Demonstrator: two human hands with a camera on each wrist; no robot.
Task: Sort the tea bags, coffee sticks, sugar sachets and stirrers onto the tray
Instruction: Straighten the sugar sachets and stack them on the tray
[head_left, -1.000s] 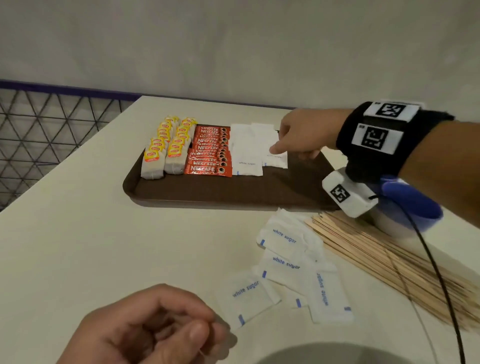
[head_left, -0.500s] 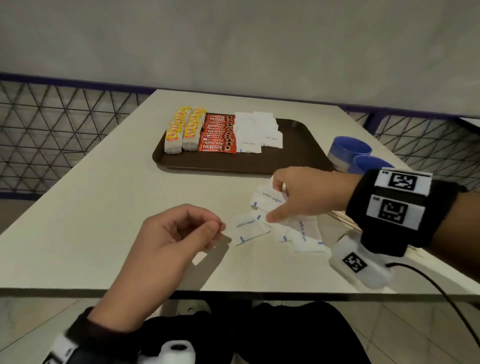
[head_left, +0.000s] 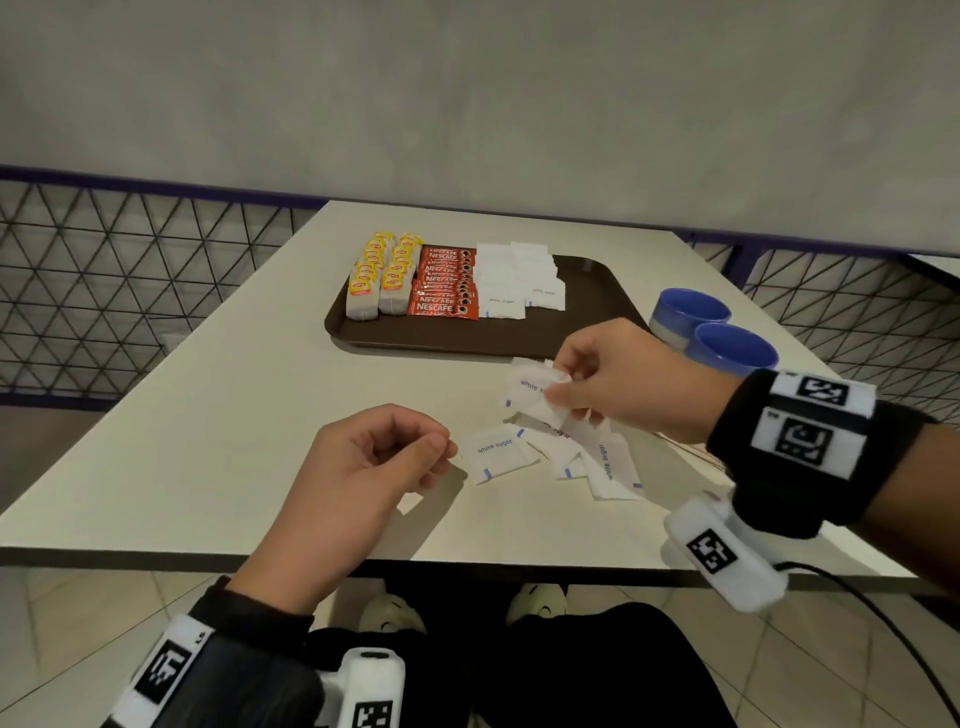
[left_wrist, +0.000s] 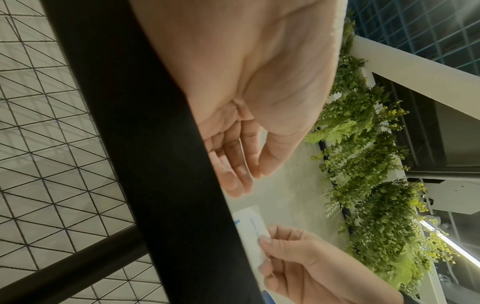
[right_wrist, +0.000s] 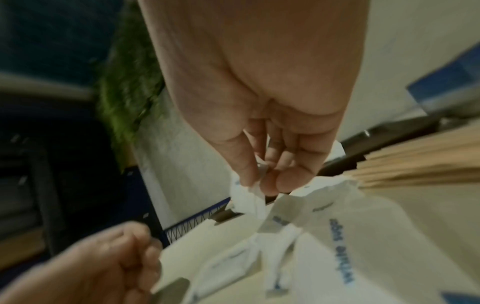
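A: Head view: what is seen on the white rectangular table (head_left: 218, 415)?

B: A dark brown plastic tray (head_left: 587, 312) is set toward the far side. On it, from left to right, yellow-labelled tea bags (head_left: 382, 275) are laid in two rows, then red coffee sticks (head_left: 445, 283), then white paper sugar sachets (head_left: 519, 278). Two blue round bowls (head_left: 711, 332) are placed to the right of the tray.

A: Where are the loose sachets?

B: A small heap of white sugar sachets with blue print (head_left: 561, 452) is spread on the table, near the tray's front edge.

A: What is held?

B: One crumpled sugar sachet (head_left: 530, 389) is pinched by the right hand (head_left: 623, 379) between thumb and fingers, just above the heap. In the right wrist view the same pinch (right_wrist: 257, 185) is shown, though blurred, with pale wooden stirrers (right_wrist: 420, 162) lying to the right.

A: And the other hand?

B: The left hand (head_left: 363, 467) is kept over the near table edge, left of the heap, its fingers loosely curled with thumb tip against fingertip. Nothing is seen held between them.
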